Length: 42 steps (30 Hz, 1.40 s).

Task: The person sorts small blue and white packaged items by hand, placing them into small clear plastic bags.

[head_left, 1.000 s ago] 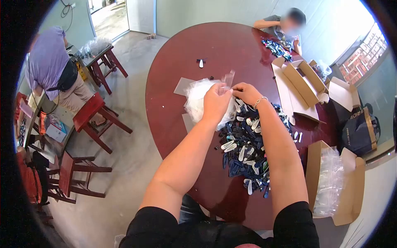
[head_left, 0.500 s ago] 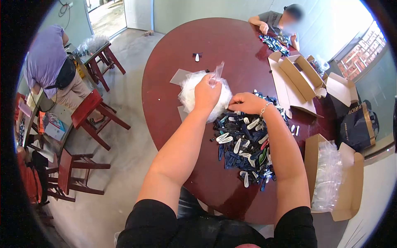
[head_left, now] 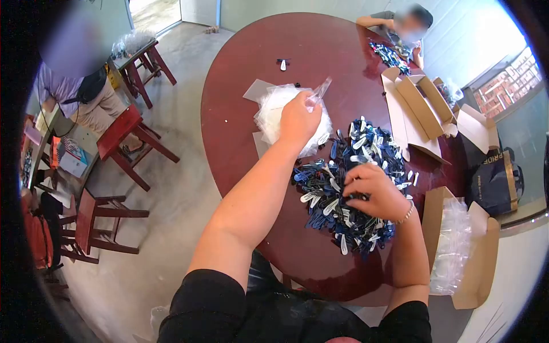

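Note:
My left hand (head_left: 301, 119) is closed on a small clear plastic bag (head_left: 323, 88), whose end sticks up past the fingers. Beneath that hand lies a loose stack of clear bags (head_left: 269, 114) on the dark red table. My right hand (head_left: 374, 193) hovers at a big pile of snap hair clips (head_left: 329, 197), with thumb and fingers apart; its fingertips are over or touching the clips. Most clips are navy, black or white. A single small group of clips (head_left: 283, 64) lies by itself toward the far side of the table.
An open carton of clear bags (head_left: 452, 251) stands at the right edge. Flattened and open cardboard boxes (head_left: 420, 108) lie at the back right. One person (head_left: 394, 28) sits beyond with another clip pile (head_left: 390, 57); another person (head_left: 80, 94) stands at left near wooden stools (head_left: 123, 128).
My right hand has moved from beside the bag stack, near my left hand, back over the clip pile, and its fingers have spread. My left hand still holds the bag. The camera view has shifted slightly.

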Motion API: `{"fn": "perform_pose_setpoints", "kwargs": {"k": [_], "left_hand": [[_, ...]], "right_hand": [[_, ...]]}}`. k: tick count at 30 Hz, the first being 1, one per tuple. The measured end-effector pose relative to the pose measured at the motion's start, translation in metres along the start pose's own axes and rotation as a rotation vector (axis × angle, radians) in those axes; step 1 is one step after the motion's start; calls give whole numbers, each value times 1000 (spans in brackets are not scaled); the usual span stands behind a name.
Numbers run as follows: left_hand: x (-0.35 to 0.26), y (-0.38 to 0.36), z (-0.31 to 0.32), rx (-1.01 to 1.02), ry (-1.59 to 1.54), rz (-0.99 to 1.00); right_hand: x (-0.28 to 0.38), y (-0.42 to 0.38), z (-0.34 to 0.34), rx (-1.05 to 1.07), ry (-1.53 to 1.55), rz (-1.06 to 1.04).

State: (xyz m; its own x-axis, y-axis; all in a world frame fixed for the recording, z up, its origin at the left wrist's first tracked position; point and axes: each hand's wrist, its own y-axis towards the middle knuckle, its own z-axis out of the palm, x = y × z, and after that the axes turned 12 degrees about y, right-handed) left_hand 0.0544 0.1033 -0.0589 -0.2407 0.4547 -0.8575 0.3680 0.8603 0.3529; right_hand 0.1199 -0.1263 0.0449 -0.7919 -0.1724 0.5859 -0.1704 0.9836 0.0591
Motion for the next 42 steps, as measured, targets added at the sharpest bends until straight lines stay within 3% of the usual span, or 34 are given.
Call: {"fn": "perform_pose_setpoints", "kwargs": {"k": [8,14,20,23,30,37,42], "left_hand": [[-6,-3,-5,33,-6,-15],[1,5,-4,59,-61,-14],[4,10,-11,119,-191,-45],[4,11,-13,144,-167,-41],[2,8,-10,197,-143,-35],[8,7,-4,175,-58,40],[14,8,2,158,-95,58]], "right_hand": [[22,-30,1,-79,99,87],[20,34,48,-355,27,-16],[14,81,91,-207,-207,43],[5,81,98,-246,-256,-28],[14,28,74,-236,-413,80],[30,-43,45,-521,-323,164],[31,-87,56,-585,-303,197]]}}
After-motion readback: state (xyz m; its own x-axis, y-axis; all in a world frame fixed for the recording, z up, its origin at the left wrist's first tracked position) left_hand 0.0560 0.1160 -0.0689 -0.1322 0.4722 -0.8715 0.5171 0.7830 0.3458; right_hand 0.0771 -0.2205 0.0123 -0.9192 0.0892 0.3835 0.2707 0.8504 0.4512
